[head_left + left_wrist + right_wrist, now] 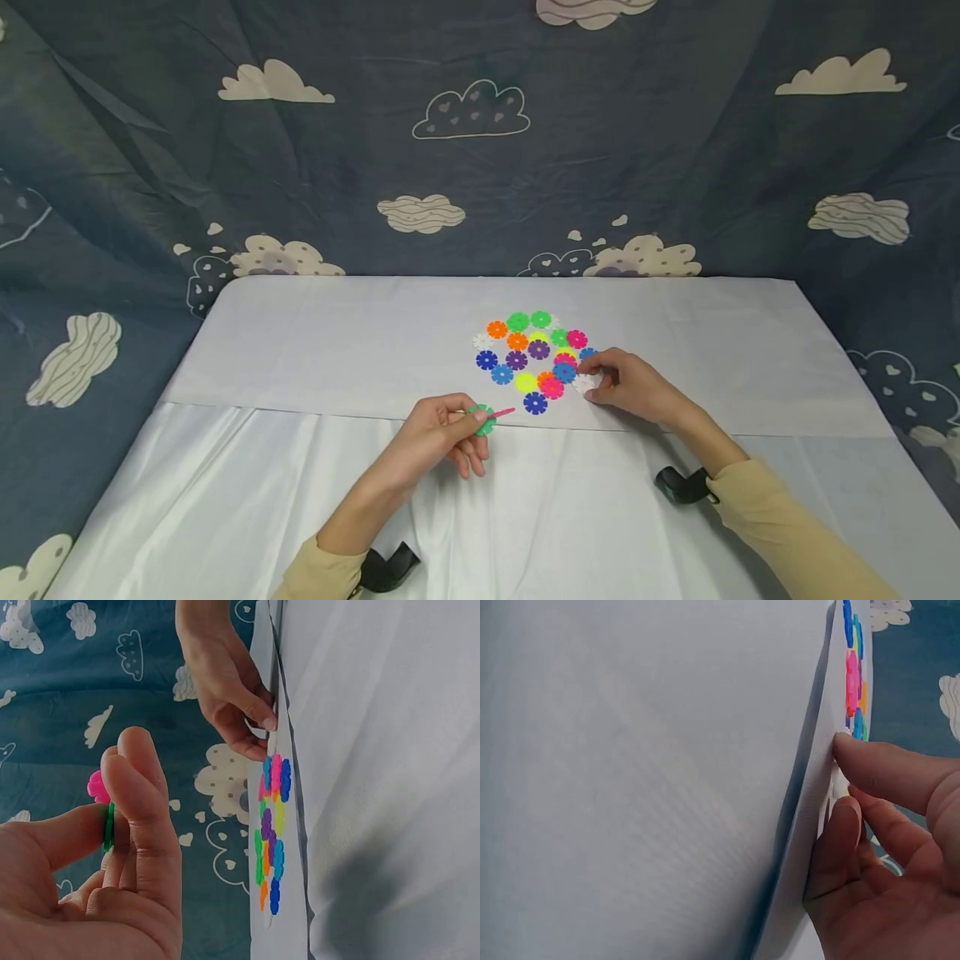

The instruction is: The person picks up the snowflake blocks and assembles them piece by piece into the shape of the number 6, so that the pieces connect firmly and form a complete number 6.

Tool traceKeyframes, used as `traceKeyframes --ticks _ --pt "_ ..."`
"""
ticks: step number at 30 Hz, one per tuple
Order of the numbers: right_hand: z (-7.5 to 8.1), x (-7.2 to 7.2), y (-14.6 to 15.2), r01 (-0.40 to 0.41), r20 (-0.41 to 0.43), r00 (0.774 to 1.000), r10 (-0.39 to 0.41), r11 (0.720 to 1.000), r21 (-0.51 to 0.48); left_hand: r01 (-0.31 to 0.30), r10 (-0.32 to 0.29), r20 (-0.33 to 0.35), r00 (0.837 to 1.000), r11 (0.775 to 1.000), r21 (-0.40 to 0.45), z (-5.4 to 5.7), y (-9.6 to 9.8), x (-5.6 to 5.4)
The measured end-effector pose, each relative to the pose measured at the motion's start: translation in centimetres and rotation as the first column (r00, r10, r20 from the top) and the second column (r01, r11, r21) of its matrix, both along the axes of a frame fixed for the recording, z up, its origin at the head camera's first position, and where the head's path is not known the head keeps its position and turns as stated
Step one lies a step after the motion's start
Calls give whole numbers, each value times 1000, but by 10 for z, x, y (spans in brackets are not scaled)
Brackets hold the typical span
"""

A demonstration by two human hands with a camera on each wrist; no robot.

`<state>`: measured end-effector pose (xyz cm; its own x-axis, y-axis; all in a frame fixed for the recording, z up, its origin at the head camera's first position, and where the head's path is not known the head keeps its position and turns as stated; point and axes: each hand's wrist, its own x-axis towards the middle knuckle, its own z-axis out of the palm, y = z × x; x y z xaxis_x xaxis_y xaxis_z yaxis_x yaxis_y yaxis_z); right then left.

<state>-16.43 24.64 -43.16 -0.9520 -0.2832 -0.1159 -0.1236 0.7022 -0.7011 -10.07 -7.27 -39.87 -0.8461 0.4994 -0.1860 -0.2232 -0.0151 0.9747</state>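
Observation:
My left hand (pixel 441 432) is raised over the front part of the table, pinching a green notched plastic disc (pixel 489 426) between thumb and fingers. A pink disc (pixel 97 786) is joined to it, seen edge-on as a thin strip in the head view. At the right side of a group of flat discs, my right hand (pixel 636 387) pinches a white notched disc (pixel 582 383) at its edge, close over the table. A light blue disc (pixel 564 372) and a pink disc (pixel 552 387) lie just left of those fingertips.
Several more discs, among them orange (pixel 497 330), purple (pixel 516 360) and dark blue (pixel 535 403), lie loosely grouped, some overlapping. White cloth covers the table (pixel 337 342). Behind it hangs a dark curtain (pixel 480 175) with cloud prints. A black wrist mount (pixel 681 485) sits on each arm.

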Motion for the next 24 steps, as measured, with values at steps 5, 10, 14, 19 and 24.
traceKeyframes --ticks 5,10,14,19,24 --pt "2 2 -6 37 -10 999 -36 998 52 3 -3 -5 1000 1000 2 0 -1 0" --pt "8 11 -11 69 -51 997 -64 992 107 -2 2 -2 1000 1000 6 2 -1 0" --pt "16 24 -13 110 -58 993 -106 991 80 1 0 -10 1000 1000 11 3 0 0" --pt "26 43 -19 182 -63 981 -183 983 -20 0 0 -19 1000 1000 10 3 0 1" --pt "37 63 -27 230 -62 969 -238 966 -119 -7 7 -19 1000 1000 18 4 0 2"
